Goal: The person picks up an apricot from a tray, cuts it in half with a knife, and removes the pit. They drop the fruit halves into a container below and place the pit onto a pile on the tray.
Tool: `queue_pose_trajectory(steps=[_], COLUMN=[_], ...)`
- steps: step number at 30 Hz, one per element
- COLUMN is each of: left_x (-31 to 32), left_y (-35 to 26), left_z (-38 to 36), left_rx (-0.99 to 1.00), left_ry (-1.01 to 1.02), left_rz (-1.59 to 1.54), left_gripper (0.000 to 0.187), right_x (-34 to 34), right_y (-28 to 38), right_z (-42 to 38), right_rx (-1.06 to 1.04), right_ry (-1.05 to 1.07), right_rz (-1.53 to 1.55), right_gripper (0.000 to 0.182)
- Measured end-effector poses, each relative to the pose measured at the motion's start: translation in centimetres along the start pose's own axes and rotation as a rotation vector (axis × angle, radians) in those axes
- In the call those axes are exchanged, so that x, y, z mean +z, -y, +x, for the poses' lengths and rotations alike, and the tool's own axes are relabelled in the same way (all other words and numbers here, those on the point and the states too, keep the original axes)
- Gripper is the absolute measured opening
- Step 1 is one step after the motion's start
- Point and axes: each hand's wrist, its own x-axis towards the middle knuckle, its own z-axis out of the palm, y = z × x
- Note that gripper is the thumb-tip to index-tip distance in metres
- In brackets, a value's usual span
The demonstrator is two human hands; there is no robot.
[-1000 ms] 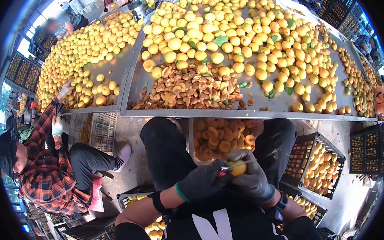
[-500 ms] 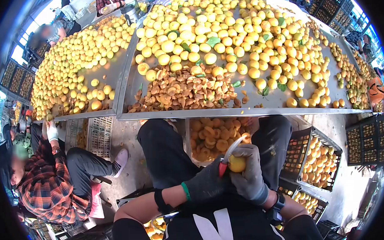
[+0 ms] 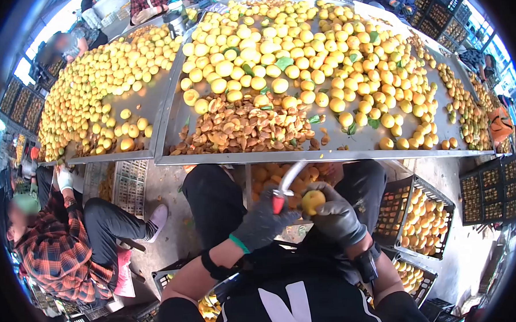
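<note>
My left hand [image 3: 261,223], in a dark grey glove, is closed round the red handle of a curved-blade knife [image 3: 293,177]; the blade points up and away from me. In my gloved right hand [image 3: 342,218] an apricot [image 3: 313,202] is gripped between thumb and fingers. The blade stands a little apart from the fruit. Both hands are above my lap, below the metal table's front edge. Behind them, between my knees, lie opened apricots [image 3: 261,177], partly hidden by my hands.
Many whole apricots [image 3: 300,70] cover the metal table [image 3: 349,148], with a heap of brown pits [image 3: 251,127] near its front edge. A black crate of apricots [image 3: 424,217] stands at my right. A person in a plaid shirt [image 3: 57,250] sits at my left.
The knife has come away from the apricot; my left hand has moved slightly left and forward. My right hand has turned the apricot and also moved forward a little.
</note>
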Motion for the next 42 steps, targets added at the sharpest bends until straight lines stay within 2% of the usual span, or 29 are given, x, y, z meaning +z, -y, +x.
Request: queue_pose_trajectory(steps=[2,4,6,8,10,11,12,14,16,19,21,23,30,33,35,39,42], left_x=[-1.9,-2.5,-2.3,-1.9,-1.6,-1.3,-1.0,-0.7,-0.4,0.0,0.4,0.8,1.1,1.2,1.3,1.5,1.3], left_y=[-2.4,-4.3,-4.4,-5.1,-5.0,-4.9,-4.9,-4.7,-4.7,-4.7,-4.1,-2.9,-2.9,-2.9,-2.5,-2.1,-1.6], left_z=[0.6,0.5,0.2,-0.5,-1.2,-1.5,-1.7,-2.2,-2.6,-2.9,-3.1,-3.3,-3.6,-3.8,-3.9,-3.7,-3.3], left_rx=[-0.019,0.032,0.325,0.302,0.341,0.291,0.290,0.299,0.284,0.232,0.191,0.317,0.303,0.236,0.259,0.228,0.278], left_ry=[0.054,0.040,-0.062,-0.076,-0.008,-0.035,-0.032,-0.028,-0.009,0.022,0.036,-0.043,-0.046,-0.041,-0.016,-0.012,-0.033], left_rz=[-0.315,-0.360,-0.005,-0.024,0.116,0.161,0.162,0.208,0.263,0.374,0.428,0.438,0.425,0.430,0.520,0.464,0.492], left_gripper=[0.052,0.057,0.065,0.060,0.048,0.037,0.037,0.038,0.037,0.035,0.034,0.032,0.027,0.026,0.034,0.033,0.033], right_x=[0.1,1.0,0.4,0.2,0.7,1.3,1.4,2.0,3.0,3.2,3.3,3.2,3.6,3.7,3.9,4.3,4.3], right_y=[0.6,1.7,2.1,2.3,1.9,2.2,2.3,2.3,2.5,2.5,2.2,2.0,1.9,1.7,1.7,1.5,0.8], right_z=[-0.2,-0.4,-0.2,0.3,0.5,0.3,0.1,-0.3,-0.9,-1.1,-1.2,-1.3,-1.9,-1.9,-2.2,-2.5,-2.5], right_rx=[-0.187,-0.210,-0.243,-0.235,-0.418,-0.438,-0.439,-0.474,-0.468,-0.569,-0.581,-0.590,-0.606,-0.622,-0.638,-0.705,-0.755], right_ry=[-0.097,-0.084,0.064,0.096,0.135,0.130,0.129,0.132,0.127,0.246,0.250,0.255,0.189,0.150,0.128,0.093,0.039], right_rz=[0.092,0.115,0.100,0.083,-0.104,-0.206,-0.204,-0.385,-0.382,-0.563,-0.564,-0.565,-0.666,-0.723,-0.759,-0.871,-0.939], right_gripper=[0.054,0.058,0.061,0.063,0.061,0.063,0.063,0.064,0.066,0.062,0.061,0.060,0.056,0.056,0.055,0.056,0.056])
